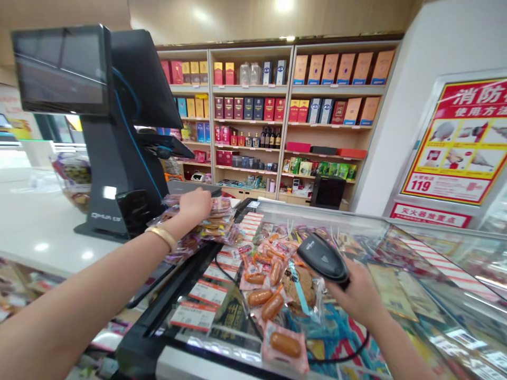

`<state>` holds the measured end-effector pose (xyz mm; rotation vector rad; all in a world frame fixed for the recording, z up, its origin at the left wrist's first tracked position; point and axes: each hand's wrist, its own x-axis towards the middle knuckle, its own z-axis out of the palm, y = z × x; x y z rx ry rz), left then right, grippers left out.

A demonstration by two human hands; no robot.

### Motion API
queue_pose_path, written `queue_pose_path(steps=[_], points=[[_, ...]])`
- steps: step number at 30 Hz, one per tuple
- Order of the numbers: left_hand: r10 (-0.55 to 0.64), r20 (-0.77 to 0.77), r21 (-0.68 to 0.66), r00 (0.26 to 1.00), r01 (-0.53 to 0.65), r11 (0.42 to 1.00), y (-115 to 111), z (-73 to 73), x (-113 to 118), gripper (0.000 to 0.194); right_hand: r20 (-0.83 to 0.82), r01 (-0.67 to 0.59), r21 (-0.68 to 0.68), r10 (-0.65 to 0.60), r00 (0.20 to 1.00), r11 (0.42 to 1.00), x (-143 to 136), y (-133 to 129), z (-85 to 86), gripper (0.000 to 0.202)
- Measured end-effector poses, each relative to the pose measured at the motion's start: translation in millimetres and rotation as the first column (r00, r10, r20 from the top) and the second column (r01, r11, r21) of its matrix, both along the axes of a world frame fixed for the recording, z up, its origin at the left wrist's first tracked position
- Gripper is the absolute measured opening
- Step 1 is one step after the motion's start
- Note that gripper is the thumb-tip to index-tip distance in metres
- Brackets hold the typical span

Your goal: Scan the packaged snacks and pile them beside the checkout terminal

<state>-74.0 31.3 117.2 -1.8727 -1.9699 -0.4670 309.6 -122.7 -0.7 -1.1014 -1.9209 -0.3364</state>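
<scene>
My right hand (358,295) is wrapped round the handle of a black barcode scanner (322,257), its head pointing up and left over the glass counter. Below it lies a spread of small sausages (273,306) in clear pink-edged wrappers. Beside them sits a round brown biscuit (298,287) in clear film with a blue strip. My left hand (196,205) reaches to a heap of packaged snacks (216,224) at the counter's left edge. Its fingers curl down into the heap; their tips and whatever they hold are hidden.
A black checkout terminal (127,132) with two screens stands on the white counter (31,211) at left. The scanner's cable (253,322) loops across the glass. Price labels (206,293) line the glass counter's left side. Shelves (249,124) of boxes and bottles stand behind.
</scene>
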Motion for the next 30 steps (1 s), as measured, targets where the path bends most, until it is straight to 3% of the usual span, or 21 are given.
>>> queue_pose_path(steps=[2,5,7,9,11,13,17,21,26,30], points=[[-0.075,-0.08,0.084,0.994,0.082,0.993,-7.0,-4.0,6.9,0.035,-0.023,0.01,-0.012,-0.01,1.0,1.0,3.4,1.5,2.4,0.014],[-0.36,-0.054,0.124,0.932,0.364,0.923,-24.6,-16.8,30.1,0.036,-0.068,0.022,-0.038,-0.024,0.997,0.999,8.2,3.3,5.4,0.016],[-0.577,0.031,0.051,0.816,0.575,0.816,-44.5,-31.2,54.2,0.036,-0.107,0.039,-0.057,-0.045,0.993,0.998,10.8,4.2,6.3,0.017],[-0.735,0.092,-0.032,0.672,0.739,0.673,-69.3,-49.1,81.4,0.04,-0.145,0.055,-0.083,-0.067,0.987,0.995,12.7,5.0,6.4,0.017],[-0.838,0.115,-0.146,0.534,0.843,0.517,-93.8,-67.7,107.6,0.049,-0.172,0.065,-0.106,-0.082,0.982,0.992,13.8,5.7,6.0,0.018],[-0.879,0.142,-0.234,0.455,0.879,0.417,-111.8,-84.1,129.9,0.067,-0.186,0.072,-0.122,-0.094,0.978,0.99,14.4,6.8,5.5,0.019],[-0.881,0.122,-0.341,0.457,0.853,0.395,-120.5,-107.2,161.6,0.093,-0.191,0.084,-0.16,-0.114,0.975,0.984,15.9,9.2,4.5,0.02],[-0.868,0.102,-0.356,0.486,0.833,0.424,-114.9,-118.3,178.5,0.099,-0.219,0.084,-0.177,-0.123,0.968,0.981,17.2,10.4,3.9,0.02],[-0.881,0.157,-0.359,0.446,0.857,0.37,-115.4,-117.4,180.2,0.091,-0.239,0.083,-0.167,-0.122,0.963,0.982,17.3,9.1,4.0,0.02],[-0.854,0.337,-0.251,0.398,0.912,0.326,-111.9,-108.6,172.0,0.074,-0.241,0.088,-0.15,-0.122,0.963,0.985,18.7,8.7,4.5,0.02]])
